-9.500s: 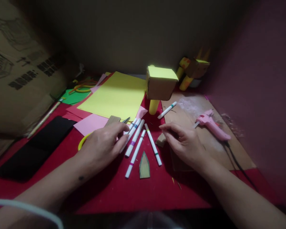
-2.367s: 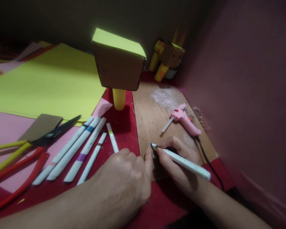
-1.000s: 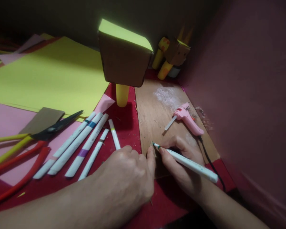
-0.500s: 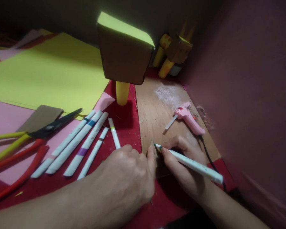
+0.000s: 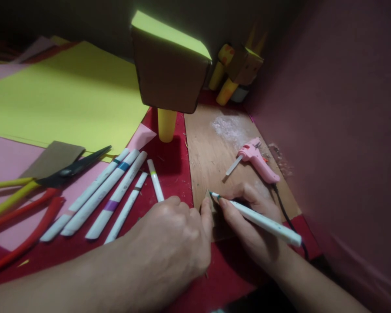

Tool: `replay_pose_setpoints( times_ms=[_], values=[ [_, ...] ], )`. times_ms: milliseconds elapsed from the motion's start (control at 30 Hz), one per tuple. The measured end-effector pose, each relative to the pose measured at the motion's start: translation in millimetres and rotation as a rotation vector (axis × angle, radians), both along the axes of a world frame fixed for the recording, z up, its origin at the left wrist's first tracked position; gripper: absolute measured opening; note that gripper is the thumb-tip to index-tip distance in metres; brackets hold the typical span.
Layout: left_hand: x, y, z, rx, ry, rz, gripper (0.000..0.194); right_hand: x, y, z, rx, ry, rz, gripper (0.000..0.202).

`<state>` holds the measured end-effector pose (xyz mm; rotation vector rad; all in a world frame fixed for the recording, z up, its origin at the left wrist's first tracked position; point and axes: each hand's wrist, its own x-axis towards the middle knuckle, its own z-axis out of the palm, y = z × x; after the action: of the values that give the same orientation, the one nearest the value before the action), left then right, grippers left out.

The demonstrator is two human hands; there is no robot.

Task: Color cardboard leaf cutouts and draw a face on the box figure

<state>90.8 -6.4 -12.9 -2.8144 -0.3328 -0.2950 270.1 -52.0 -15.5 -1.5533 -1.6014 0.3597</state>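
My right hand pinches a white marker, whose dark green tip points left and rests at the top of a small brown cardboard piece. My left hand is closed, with its fingertips pressed on that piece over the wooden board; most of the piece is hidden by the fingers. Left of my left hand lie several white markers with coloured bands, and a shorter one with a yellow-green band.
Scissors with red and yellow handles lie at the left beside yellow sheets. A cardboard box shape stands on a yellow tube. A pink glue gun lies on the board. Cardboard figures stand behind.
The marker in my right hand has shifted slightly, its tip moving a little up and left along the cardboard piece. My left hand stays nearly in place. The view has moved slightly.
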Motion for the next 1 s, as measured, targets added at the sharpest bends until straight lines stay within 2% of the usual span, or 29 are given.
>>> replay_pose_setpoints(
  times_ms=[133,400,667,900,1000],
  values=[
    [0.0,-0.2,-1.2,0.003,-0.007,0.007,0.062,0.1,-1.2,1.5,-0.005,0.012,-0.020,0.015],
    [-1.2,0.5,0.8,0.026,0.003,0.006,0.054,1.3,-0.7,-1.8,-0.032,-0.018,0.018,0.015],
    [-2.4,0.4,0.7,-0.024,0.051,-0.008,0.056,2.4,-6.3,2.2,-0.013,-0.083,-0.001,0.016],
    [-1.7,0.1,2.8,0.004,0.041,-0.006,0.056,0.2,-6.0,4.8,-0.051,-0.047,-0.036,0.017],
    [-1.5,1.9,1.6,0.026,0.042,-0.002,0.055,0.2,-6.0,3.2,-0.078,-0.022,-0.007,0.015]
  ],
)
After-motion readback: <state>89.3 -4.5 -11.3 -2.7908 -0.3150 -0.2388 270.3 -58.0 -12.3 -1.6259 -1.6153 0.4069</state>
